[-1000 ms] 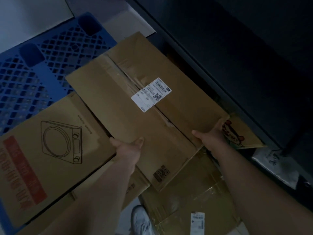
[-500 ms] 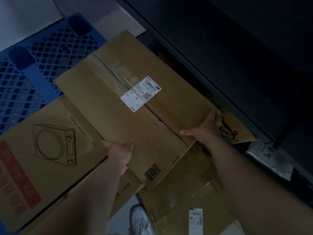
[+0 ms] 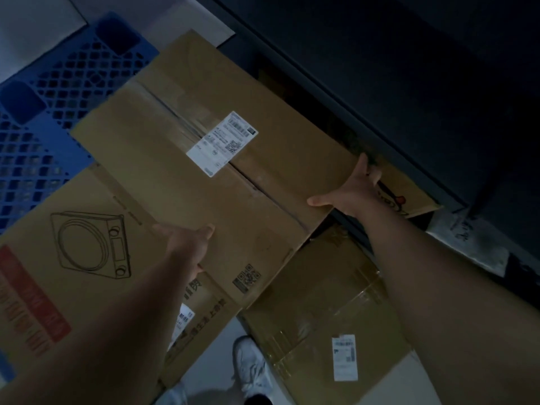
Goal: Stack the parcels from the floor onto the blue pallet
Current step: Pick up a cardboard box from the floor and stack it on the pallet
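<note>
Over the pallet [image 3: 43, 118], big box [image 3: 204, 171]: stiff, bulky, likely heavy; left hand [image 3: 187, 244] and right hand [image 3: 350, 191] clamp opposite near edges.

Bare left hand [image 3: 187, 244] and right hand [image 3: 350, 194], forearms unsleeved, white sneaker [image 3: 251, 366] just below the left forearm

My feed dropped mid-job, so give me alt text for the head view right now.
Both hands grip a large cardboard parcel with a white label: left hand on its near edge, right hand at its right corner. It partly overlaps the blue pallet, beside a cooktop-printed box. Another taped parcel lies below.
</note>
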Available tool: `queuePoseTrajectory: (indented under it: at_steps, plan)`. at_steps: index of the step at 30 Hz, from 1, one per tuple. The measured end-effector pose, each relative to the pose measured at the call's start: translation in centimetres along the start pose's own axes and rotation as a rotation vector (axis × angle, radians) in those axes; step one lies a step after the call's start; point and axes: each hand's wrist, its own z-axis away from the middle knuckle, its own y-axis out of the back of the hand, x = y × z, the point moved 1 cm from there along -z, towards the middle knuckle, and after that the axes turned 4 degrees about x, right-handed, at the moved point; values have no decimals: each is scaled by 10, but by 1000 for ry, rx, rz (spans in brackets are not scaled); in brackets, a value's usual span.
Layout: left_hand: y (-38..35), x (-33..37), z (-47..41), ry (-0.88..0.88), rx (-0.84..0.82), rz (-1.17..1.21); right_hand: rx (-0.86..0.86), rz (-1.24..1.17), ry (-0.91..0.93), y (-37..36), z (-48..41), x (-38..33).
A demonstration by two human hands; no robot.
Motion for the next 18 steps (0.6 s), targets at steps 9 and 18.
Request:
queuePoseTrajectory:
  at_steps: [9,18]
  plan:
    - [2,-17,-12,-50,18,-43,-31,45,40,-1,10,5]
    - [-3,-16,12,-126,104,-86,9,28,119,-20,30,16]
